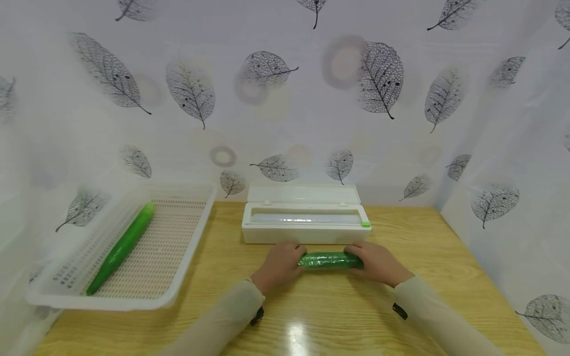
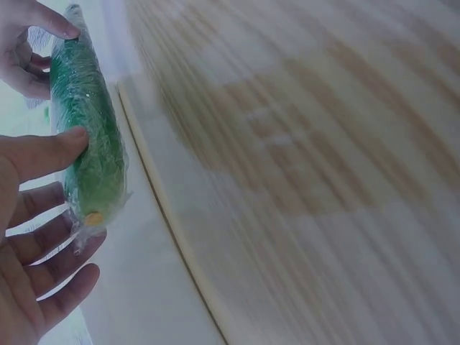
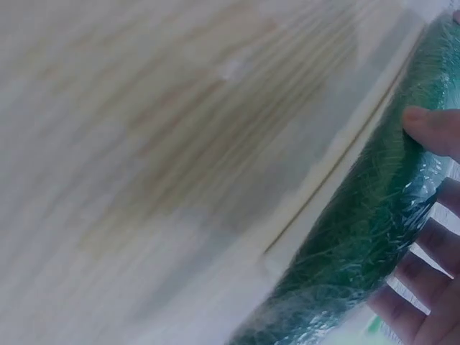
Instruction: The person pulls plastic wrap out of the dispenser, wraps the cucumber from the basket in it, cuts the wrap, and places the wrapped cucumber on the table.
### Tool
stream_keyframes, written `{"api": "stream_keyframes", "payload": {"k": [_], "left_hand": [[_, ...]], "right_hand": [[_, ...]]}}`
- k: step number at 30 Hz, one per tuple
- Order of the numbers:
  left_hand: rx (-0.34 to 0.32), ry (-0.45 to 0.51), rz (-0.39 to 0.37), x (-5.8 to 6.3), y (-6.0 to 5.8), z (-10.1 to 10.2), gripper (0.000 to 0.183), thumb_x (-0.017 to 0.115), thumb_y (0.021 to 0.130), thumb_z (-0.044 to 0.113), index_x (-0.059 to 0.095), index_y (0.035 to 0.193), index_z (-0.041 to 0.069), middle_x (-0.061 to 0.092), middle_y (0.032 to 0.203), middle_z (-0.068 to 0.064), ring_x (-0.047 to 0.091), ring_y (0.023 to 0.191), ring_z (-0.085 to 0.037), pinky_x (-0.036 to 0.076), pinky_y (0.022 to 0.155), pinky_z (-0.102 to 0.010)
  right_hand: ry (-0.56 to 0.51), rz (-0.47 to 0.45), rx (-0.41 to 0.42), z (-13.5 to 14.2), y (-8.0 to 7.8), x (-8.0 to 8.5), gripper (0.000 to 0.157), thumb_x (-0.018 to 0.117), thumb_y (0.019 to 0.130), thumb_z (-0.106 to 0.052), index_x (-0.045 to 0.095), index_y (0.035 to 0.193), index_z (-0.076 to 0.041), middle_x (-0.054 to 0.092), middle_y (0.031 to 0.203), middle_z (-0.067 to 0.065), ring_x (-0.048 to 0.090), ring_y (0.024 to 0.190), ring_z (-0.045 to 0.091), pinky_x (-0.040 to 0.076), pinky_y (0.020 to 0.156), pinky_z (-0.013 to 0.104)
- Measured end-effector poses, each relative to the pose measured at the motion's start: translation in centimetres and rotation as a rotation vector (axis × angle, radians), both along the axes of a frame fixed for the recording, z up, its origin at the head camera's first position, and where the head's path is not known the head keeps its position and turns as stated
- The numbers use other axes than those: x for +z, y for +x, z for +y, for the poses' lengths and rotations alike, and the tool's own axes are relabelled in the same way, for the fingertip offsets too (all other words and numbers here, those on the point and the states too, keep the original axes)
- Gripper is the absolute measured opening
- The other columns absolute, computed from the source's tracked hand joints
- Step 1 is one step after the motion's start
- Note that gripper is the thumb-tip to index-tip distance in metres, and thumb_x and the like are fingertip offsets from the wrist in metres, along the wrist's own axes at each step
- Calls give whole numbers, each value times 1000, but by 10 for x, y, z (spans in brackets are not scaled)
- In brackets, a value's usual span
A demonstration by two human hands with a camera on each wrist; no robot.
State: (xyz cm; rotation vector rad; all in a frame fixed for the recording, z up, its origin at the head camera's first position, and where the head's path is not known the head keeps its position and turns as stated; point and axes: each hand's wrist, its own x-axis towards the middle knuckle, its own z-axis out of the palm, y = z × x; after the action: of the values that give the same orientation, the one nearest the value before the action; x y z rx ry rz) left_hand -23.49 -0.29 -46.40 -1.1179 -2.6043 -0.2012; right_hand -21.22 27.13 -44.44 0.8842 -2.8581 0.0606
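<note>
A cucumber (image 1: 328, 260) wrapped in clear plastic film is held level between both hands, just in front of the white film dispenser box (image 1: 306, 234). My left hand (image 1: 281, 264) grips one end, its thumb along the side and its fingers behind, as the left wrist view shows. At that end, loose film bunches around the yellowish tip (image 2: 93, 218). My right hand (image 1: 377, 262) holds the other end with thumb and fingers around it. In the right wrist view the wrapped cucumber (image 3: 359, 223) has shiny, creased film along its length.
At the left, a white plastic basket (image 1: 189, 267) holds an unwrapped cucumber (image 1: 121, 249). The dispenser's lid (image 1: 305, 194) stands raised at the back, with a film roll (image 1: 307, 218) inside. A leaf-patterned curtain (image 1: 285, 123) surrounds the wooden table (image 1: 347, 316).
</note>
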Motion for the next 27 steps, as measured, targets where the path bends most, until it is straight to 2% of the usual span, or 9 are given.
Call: {"api": "stream_keyframes", "payload": {"k": [3,10,15,18,23,27], "left_hand": [[-7,-2,-2,0,1,12,28,70,83,34,64,102,15,62,87,5,57,76,-8,49,66,-20],[-14,-56,-66,3,4,42,30,67,85,36,64,108,17,64,95,6,58,84,-6,50,76,-19],[-21,-79,-71,2,6,64,32,65,86,40,64,107,16,64,93,6,59,83,-7,50,76,-19],[-12,-87,-103,0,7,79,33,65,85,42,63,107,16,63,92,6,58,83,-6,50,75,-20],[-2,-65,-115,-3,6,102,34,67,83,44,64,105,18,63,91,8,57,82,-4,49,74,-19],[28,-51,-139,-5,5,117,33,67,83,44,63,106,19,62,93,8,57,85,-4,48,76,-20]], "right_hand": [[0,-1,-39,10,6,0,47,81,70,-29,65,110,-11,66,103,4,64,88,17,55,73,35],[-18,-59,-140,36,14,-1,44,81,70,-27,66,108,-12,65,97,0,63,83,14,54,71,36],[-46,-104,-194,54,17,-1,45,82,69,-24,66,109,-11,66,102,5,64,90,22,55,77,41],[-72,-109,-214,65,17,0,46,82,68,-20,66,110,-9,67,105,8,64,95,27,54,81,45],[-123,-94,-212,83,13,1,43,82,67,-14,67,107,-7,68,104,9,64,96,30,53,84,48],[-143,-94,-206,95,10,1,42,81,67,-13,67,106,-5,68,103,11,64,95,32,52,85,49]]}}
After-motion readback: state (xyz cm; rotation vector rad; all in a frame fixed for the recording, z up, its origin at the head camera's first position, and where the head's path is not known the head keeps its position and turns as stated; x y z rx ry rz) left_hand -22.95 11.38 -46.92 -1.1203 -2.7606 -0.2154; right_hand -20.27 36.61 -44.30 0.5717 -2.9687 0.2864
